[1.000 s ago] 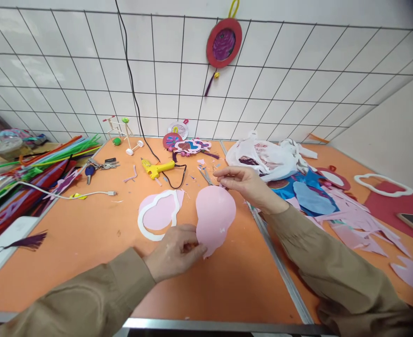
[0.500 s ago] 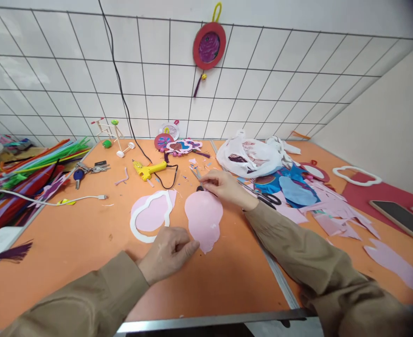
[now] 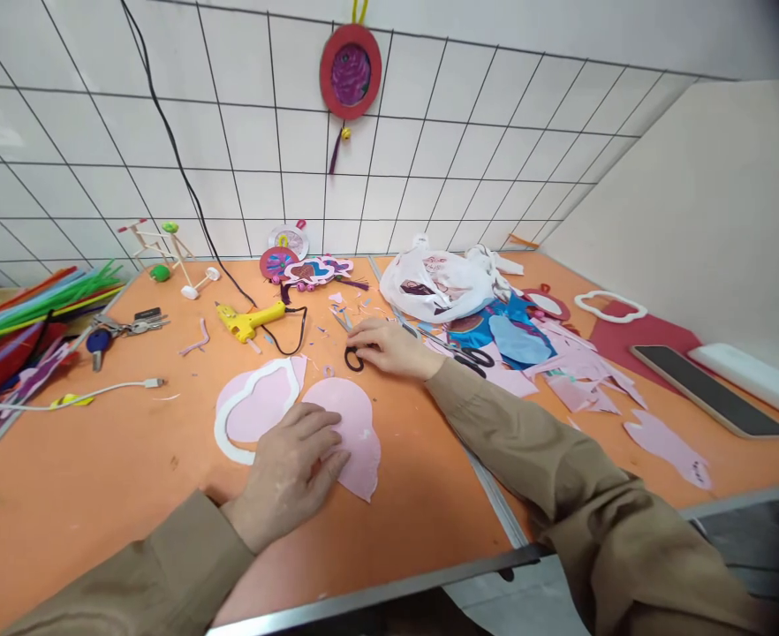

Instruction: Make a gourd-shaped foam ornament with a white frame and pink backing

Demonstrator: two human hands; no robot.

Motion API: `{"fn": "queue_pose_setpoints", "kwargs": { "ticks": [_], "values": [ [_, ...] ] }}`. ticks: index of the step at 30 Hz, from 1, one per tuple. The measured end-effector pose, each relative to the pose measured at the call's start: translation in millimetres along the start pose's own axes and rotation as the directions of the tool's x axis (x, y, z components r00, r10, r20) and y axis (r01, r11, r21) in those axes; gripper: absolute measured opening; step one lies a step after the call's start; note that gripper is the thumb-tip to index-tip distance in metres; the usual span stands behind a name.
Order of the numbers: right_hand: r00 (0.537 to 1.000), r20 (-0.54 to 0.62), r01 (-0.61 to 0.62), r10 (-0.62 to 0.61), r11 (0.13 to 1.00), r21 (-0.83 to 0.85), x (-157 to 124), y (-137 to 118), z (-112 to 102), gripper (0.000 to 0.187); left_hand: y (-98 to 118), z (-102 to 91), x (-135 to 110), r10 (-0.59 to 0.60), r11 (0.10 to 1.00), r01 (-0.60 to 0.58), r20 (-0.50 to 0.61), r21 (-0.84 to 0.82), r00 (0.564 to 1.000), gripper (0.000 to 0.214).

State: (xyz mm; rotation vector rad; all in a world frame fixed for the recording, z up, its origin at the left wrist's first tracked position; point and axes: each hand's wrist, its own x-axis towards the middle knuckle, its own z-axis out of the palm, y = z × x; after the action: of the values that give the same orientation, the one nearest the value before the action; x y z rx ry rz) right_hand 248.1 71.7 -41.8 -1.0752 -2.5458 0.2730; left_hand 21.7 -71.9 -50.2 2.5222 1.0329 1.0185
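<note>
My left hand lies flat, fingers spread, on the near edge of a pink gourd-shaped foam cutout on the orange table. Left of the cutout lies a second pink piece with a white gourd-shaped frame on it. My right hand rests further back, its fingers curled over the black handles of small scissors; the blades point away toward the wall.
A yellow glue gun with black cord lies behind the frame. Keys, a white cable and pipe cleaners are at left. A plastic bag, black scissors, foam scraps and a dark tablet are at right.
The pink cutout has been laid flat on the table and my left hand now presses on it. My right hand let go of its top and dropped onto the scissors.
</note>
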Motion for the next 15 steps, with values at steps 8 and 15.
{"fn": "queue_pose_setpoints", "kwargs": {
  "ticks": [8, 15],
  "values": [
    [0.972, -0.053, -0.236, 0.231, 0.956, -0.171, -2.1, 0.0, 1.0, 0.025, -8.4, 5.2, 0.6, -0.037, 0.995, 0.028, 0.090, 0.101, 0.995, 0.023],
    [0.993, 0.024, -0.109, 0.113, 0.985, -0.137, -5.2, -28.6, 9.5, 0.020, -12.6, 1.9, 1.7, -0.024, 0.984, 0.032, -0.047, 0.178, 0.999, 0.018]
  ]
}}
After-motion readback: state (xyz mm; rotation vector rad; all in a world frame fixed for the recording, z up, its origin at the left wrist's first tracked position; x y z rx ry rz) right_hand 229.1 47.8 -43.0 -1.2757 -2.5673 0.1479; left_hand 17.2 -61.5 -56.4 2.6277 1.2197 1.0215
